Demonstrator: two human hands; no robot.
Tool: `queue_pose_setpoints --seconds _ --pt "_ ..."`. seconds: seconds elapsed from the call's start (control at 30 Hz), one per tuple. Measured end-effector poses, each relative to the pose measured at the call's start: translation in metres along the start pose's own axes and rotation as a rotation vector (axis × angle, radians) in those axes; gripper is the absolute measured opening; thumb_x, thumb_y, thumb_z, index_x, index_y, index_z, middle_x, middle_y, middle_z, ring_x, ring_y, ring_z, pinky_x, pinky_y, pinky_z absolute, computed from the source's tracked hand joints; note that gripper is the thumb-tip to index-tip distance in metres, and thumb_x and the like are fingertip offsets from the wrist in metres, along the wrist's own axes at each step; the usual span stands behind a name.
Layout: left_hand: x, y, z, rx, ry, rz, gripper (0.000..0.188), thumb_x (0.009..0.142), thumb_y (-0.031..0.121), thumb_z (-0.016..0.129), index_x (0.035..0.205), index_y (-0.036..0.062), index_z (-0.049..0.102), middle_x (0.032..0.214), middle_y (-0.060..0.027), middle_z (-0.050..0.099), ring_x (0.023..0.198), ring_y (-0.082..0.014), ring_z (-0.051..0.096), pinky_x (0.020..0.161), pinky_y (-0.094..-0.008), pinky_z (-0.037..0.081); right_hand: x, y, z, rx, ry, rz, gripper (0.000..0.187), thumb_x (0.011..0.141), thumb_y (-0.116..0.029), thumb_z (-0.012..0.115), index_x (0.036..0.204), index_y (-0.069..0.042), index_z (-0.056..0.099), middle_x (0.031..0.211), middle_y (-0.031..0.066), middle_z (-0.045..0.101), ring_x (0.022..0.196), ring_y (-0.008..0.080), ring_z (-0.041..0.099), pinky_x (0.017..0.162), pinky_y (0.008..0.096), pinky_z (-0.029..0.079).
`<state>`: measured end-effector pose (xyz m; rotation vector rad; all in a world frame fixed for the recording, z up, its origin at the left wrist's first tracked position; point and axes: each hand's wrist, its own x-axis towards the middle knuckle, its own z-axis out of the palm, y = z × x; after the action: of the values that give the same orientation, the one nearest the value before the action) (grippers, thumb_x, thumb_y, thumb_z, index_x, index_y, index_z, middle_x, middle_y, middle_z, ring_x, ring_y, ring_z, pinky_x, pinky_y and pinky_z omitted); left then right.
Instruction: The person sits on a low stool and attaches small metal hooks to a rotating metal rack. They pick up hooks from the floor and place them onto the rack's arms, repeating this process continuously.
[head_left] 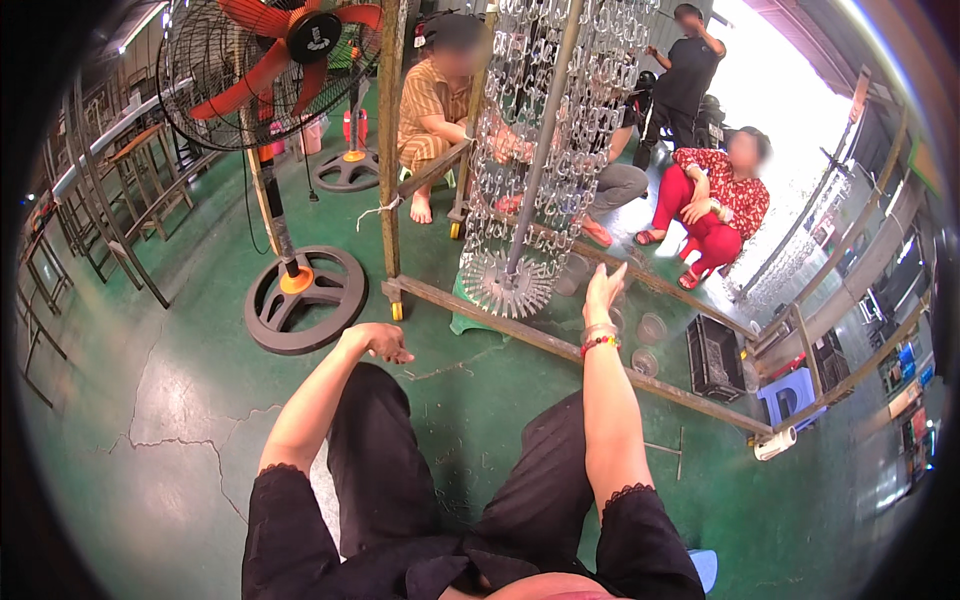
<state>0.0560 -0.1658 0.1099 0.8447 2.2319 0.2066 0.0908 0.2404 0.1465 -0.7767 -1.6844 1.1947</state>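
Observation:
My right hand is raised beside the lower end of a hanging rack of metal hooks, its fingers stretched up and apart, with nothing visible in them. It wears beaded bracelets at the wrist. Over my left knee hangs my left hand, palm down, fingers loosely bent and apart, holding nothing I can see. The hooks hang in dense silvery strands around a grey upright pole. Below them a round ring of radiating metal prongs surrounds the pole's lower end, above a green stool.
A wheeled wooden frame stands in front of me. Left is a fan with a round black base. A black crate and blue stool are at right. A crouching person in red and others are beyond.

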Motion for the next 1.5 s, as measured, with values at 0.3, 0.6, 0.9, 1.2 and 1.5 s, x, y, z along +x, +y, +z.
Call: queue_pose_setpoints --seconds 0.3,0.6,0.9,1.2,1.5 --pt "0.068 0.031 0.037 0.078 -0.232 0.009 0.063 0.082 0.067 0.048 0.120 0.0180 0.061 0.128 -0.0049 0.054 0.116 -0.0246 0.052 0.096 -0.0421 0.042 -0.028 -0.220 -0.017 -0.076 0.056 -1.206 0.052 0.081 -0.004 0.055 0.132 -0.010 0.046 0.121 0.0127 0.049 0.114 0.0297 0.042 0.100 0.0411 0.030" --pt "0.031 0.063 0.030 -0.016 -0.171 0.006 0.067 0.085 0.063 0.046 0.125 0.0108 0.055 0.132 -0.0095 0.051 0.122 -0.0247 0.047 0.101 -0.0407 0.037 -0.087 -0.133 -0.110 -0.238 -1.151 -0.801 0.030 0.087 -0.021 0.060 0.109 -0.001 0.062 0.105 0.0157 0.063 0.099 0.0238 0.059 0.091 0.0364 0.044" --pt "0.045 0.083 0.050 -1.268 -0.414 0.461 0.076 0.088 0.064 0.037 0.120 -0.0017 0.056 0.122 -0.0129 0.057 0.113 -0.0224 0.053 0.096 -0.0365 0.041 -0.145 0.008 -0.121 0.235 -1.531 0.397 0.040 0.093 -0.033 0.050 0.109 0.002 0.063 0.107 0.0114 0.064 0.096 0.0173 0.059 0.088 0.0302 0.044" --pt "0.057 0.048 0.064 -0.843 0.009 0.139 0.047 0.096 0.040 0.041 0.125 0.0057 0.054 0.116 -0.0107 0.060 0.105 -0.0168 0.057 0.093 -0.0320 0.043 -0.168 0.044 -0.080 0.214 -1.369 0.317 0.031 0.090 -0.025 0.053 0.093 0.002 0.068 0.091 0.0057 0.068 0.084 0.0141 0.060 0.083 0.0270 0.044" --pt "0.088 -0.076 0.085 -0.959 0.100 0.184 0.042 0.096 0.034 0.046 0.126 0.0057 0.053 0.112 -0.0062 0.062 0.097 -0.0128 0.058 0.090 -0.0301 0.044 -0.206 0.031 -0.044 0.101 -1.414 0.233 0.041 0.091 -0.034 0.051 0.108 0.002 0.063 0.107 0.0082 0.064 0.100 0.0175 0.056 0.094 0.0287 0.038"
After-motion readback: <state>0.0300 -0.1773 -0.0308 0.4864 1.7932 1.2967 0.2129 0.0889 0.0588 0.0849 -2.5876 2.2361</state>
